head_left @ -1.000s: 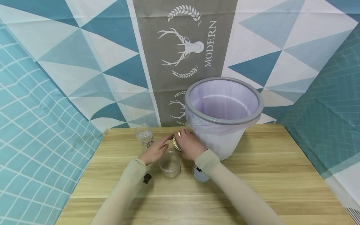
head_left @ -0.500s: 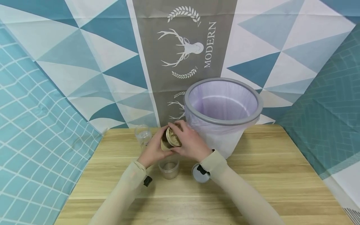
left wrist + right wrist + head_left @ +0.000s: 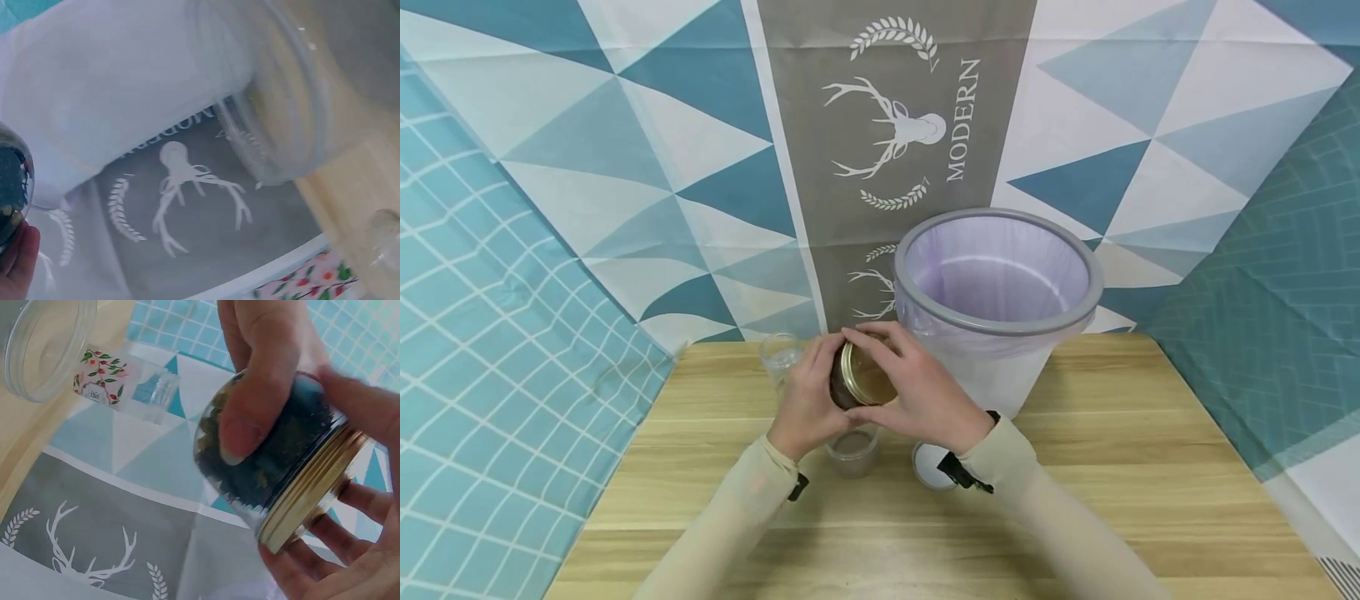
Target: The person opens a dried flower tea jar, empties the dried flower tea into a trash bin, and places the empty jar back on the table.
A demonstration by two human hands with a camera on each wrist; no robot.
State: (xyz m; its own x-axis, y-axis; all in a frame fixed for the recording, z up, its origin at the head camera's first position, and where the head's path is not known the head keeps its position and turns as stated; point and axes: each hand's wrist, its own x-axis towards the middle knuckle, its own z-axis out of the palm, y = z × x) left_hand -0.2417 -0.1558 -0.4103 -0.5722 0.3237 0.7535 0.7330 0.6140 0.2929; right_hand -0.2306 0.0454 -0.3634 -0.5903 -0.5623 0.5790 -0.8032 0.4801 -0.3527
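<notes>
Both hands hold a small glass jar [image 3: 842, 385] with dark, lumpy contents and a gold screw lid [image 3: 312, 494]. My left hand [image 3: 805, 404] grips the glass body, its thumb [image 3: 250, 419] lying across the side in the right wrist view. Around the lid curl the fingers of my right hand [image 3: 928, 387]. The jar is tilted, lid toward the right, above the table. Just below the hands stands a clear, open-topped jar [image 3: 853, 458]. A round whitish lid [image 3: 928, 467] lies near my right wrist.
A clear bottle [image 3: 781, 354] with a floral label [image 3: 100, 378] stands behind my left hand. To the right is a large bin [image 3: 917, 304] with a grey rim and a pale purple liner. Patterned cloth hangs behind the wooden table [image 3: 1120, 467].
The gold-lidded jar was low near the bin under my right hand. It has come up and tilted, and my left hand has taken hold of its body.
</notes>
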